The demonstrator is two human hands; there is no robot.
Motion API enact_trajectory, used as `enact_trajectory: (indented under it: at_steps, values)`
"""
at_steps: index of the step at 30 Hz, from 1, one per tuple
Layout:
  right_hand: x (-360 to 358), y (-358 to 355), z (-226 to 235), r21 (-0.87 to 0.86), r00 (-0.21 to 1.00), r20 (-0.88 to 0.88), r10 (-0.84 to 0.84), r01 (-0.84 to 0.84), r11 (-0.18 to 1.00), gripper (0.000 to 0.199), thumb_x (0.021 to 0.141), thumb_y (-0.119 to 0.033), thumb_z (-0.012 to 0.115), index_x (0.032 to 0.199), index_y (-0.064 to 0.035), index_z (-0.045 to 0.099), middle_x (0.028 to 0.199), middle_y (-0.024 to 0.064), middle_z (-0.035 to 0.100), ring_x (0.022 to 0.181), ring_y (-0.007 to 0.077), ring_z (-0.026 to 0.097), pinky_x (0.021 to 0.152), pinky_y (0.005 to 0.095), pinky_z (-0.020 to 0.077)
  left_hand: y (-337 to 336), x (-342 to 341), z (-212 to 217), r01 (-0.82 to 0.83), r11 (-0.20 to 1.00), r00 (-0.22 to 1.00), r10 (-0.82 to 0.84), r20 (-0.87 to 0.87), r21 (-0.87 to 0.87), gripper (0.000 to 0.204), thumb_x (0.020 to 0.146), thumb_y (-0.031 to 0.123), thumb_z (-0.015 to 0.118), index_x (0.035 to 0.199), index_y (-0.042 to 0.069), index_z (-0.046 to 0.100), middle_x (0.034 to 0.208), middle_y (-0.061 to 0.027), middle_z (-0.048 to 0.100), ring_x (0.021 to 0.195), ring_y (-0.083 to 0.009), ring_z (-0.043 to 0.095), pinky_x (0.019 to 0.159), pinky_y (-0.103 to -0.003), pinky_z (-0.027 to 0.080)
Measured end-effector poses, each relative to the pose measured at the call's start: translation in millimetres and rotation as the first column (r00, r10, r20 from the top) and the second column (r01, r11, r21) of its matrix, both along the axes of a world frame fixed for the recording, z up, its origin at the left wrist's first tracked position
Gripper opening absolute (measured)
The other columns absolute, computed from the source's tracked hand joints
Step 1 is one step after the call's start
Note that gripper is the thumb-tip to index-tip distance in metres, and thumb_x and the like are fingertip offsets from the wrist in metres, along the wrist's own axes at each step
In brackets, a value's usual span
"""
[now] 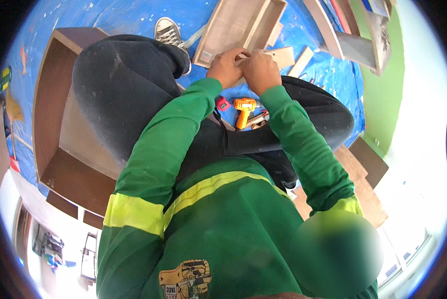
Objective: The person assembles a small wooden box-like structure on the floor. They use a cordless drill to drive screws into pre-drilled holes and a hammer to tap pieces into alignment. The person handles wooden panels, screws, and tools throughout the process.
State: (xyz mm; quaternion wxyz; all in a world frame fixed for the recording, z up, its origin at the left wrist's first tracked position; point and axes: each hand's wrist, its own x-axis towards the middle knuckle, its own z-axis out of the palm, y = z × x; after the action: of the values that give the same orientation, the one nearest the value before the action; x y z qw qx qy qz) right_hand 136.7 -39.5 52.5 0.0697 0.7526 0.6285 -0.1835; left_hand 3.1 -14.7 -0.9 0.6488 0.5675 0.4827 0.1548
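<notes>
My left hand [225, 68] and my right hand [261, 72] are close together over the blue-covered floor, fingers curled and closed. Between them they grip a light wooden piece [282, 57], whose end sticks out past my right hand. My fingers hide much of its middle. Just beyond my hands lies a shallow wooden drawer-like box [228, 32] with a divider. Nearer to me, between my legs, an orange power drill [244, 110] rests beside a pink-red tape measure [223, 103].
A large brown wooden cabinet carcass [51, 109] lies open at my left. Wooden frames [358, 47] stand at the far right near a green-and-white wall. A loose wood strip [300, 62] lies right of my hands. Brown boards [360, 184] are beside my right arm.
</notes>
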Motion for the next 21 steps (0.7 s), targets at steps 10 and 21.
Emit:
enact_trajectory:
  at_steps: [10,21]
  values:
    - [5.0,30.3,17.3,-0.077,0.997,-0.071,0.026,-0.032,0.997,0.030,0.083,-0.024,0.084,0.093,0.0039,0.078,0.097,0.0282,0.076,0.094,0.0480,0.075,0.086,0.0534,0.0608,6.4,5.8,-39.5,-0.119,0.933,0.991,0.093,0.093,0.339,0.037,0.084,0.016,0.086,0.119,0.008,0.078,0.116,-0.0182,0.071,0.111,-0.0379,0.070,0.098,-0.045,0.055]
    - [31.0,20.1,4.4,-0.075,0.970,-0.204,-0.134,0.121,0.990,0.041,0.083,-0.022,0.084,0.103,0.0103,0.067,0.095,0.0323,0.074,0.096,0.0470,0.076,0.085,0.0523,0.0613,2.9,8.3,-31.7,-0.006,0.930,0.999,-0.013,0.049,0.369,0.027,0.089,0.014,0.082,0.114,0.005,0.079,0.117,-0.0155,0.068,0.104,-0.0289,0.071,0.089,-0.038,0.057]
